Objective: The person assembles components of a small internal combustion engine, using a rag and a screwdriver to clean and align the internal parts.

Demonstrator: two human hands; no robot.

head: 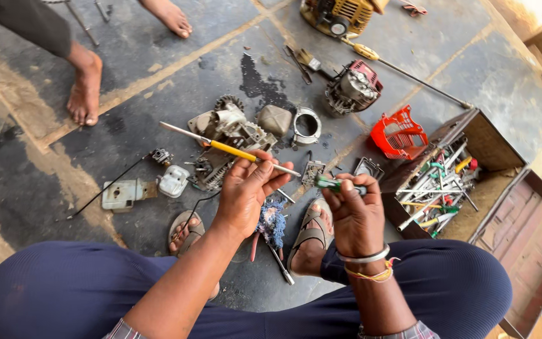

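Left hand [246, 191] pinches a long yellow-handled screwdriver with a bare steel shaft [230, 150] between thumb and fingertips, held near level at mid-frame above the floor, blade end pointing toward the right hand [354, 216]. Right hand is clenched around a small green-handled tool [332, 184], tip aimed left toward the yellow one. The two tools sit near each other, not clearly touching; can't resolve the tips.

Judgement: for a clean job here, keep both tools steady over my lap, wrists braced on the knees, work tip to tip in good light. Grip on the yellow one is light, so watch for slip.

Just beyond the hands, on the dark stained concrete floor [158, 81]: a grey stripped small-engine block [227, 135], a tan rounded metal cover [275, 119], a grey metal ring housing [307, 125]. Further out, a red-topped engine unit [354, 88], a red plastic grille guard [398, 134], an open wooden toolbox of mixed hand tools [440, 182]. Blue frayed rag [273, 223] between my sandalled feet. Another person's bare foot [86, 85] stands top left, well apart.
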